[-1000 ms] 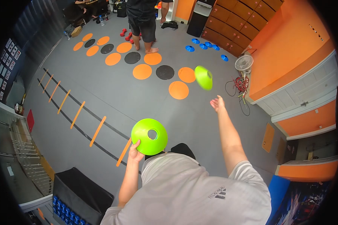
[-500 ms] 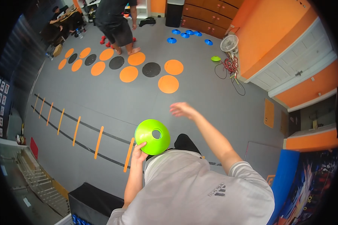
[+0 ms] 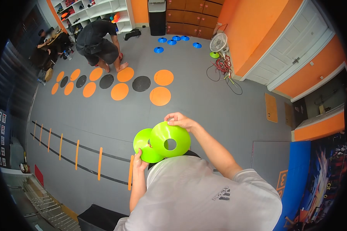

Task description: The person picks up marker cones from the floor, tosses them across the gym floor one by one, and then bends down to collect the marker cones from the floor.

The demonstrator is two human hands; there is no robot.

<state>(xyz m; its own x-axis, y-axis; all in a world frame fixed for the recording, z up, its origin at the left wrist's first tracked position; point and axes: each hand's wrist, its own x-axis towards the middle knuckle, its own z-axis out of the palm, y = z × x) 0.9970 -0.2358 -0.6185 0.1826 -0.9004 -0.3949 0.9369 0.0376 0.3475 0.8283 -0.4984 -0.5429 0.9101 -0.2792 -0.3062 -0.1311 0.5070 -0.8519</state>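
Note:
My left hand (image 3: 140,158) grips the lower left rim of a lime-green disc cone (image 3: 142,139) at my waist. Whether more cones are nested under it I cannot tell. Pinched at its top edge by my right hand (image 3: 178,120) is another green disc cone (image 3: 177,134), its round centre hole facing me. This cone overlaps the right side of the left one and hides part of it, including most of its hole. Both are held in front of my shirt, above the grey floor.
Orange and black floor dots (image 3: 160,96) lie ahead. Several blue disc cones (image 3: 172,42) sit near the brown lockers (image 3: 192,17). One green cone (image 3: 214,55) is by a fan (image 3: 219,42) with cords. A person (image 3: 96,42) bends near the shelves. A ladder marking (image 3: 100,163) runs left.
My right hand came in from the right and now holds a separate green cone in front of the left one. The other person has bent down. My view has shifted slightly.

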